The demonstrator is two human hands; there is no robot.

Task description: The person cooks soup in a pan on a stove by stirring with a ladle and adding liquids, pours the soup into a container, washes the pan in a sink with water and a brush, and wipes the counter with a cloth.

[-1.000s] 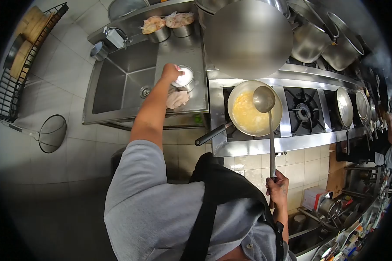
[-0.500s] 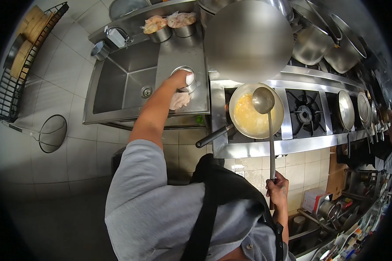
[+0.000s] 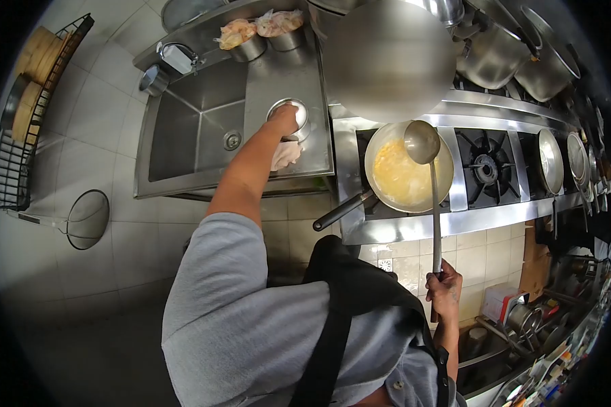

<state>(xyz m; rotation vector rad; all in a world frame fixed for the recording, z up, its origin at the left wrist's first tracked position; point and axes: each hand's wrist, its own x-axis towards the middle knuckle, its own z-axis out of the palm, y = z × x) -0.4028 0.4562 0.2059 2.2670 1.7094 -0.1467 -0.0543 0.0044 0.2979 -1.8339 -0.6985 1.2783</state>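
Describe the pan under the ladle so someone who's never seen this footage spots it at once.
Start at the steel stove, right of the sink. At its sink-side end sits a round pan, its black handle angled toward the lower left. Unlike the pan farther right, it visibly holds yellow liquid, with the ladle reaching over it.

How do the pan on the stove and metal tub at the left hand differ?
The pan is wider, with a black handle; the tub shows none. The pan holds yellow food; the tub, something white. The pan sits on the stove; the tub, on the counter. Both are round.
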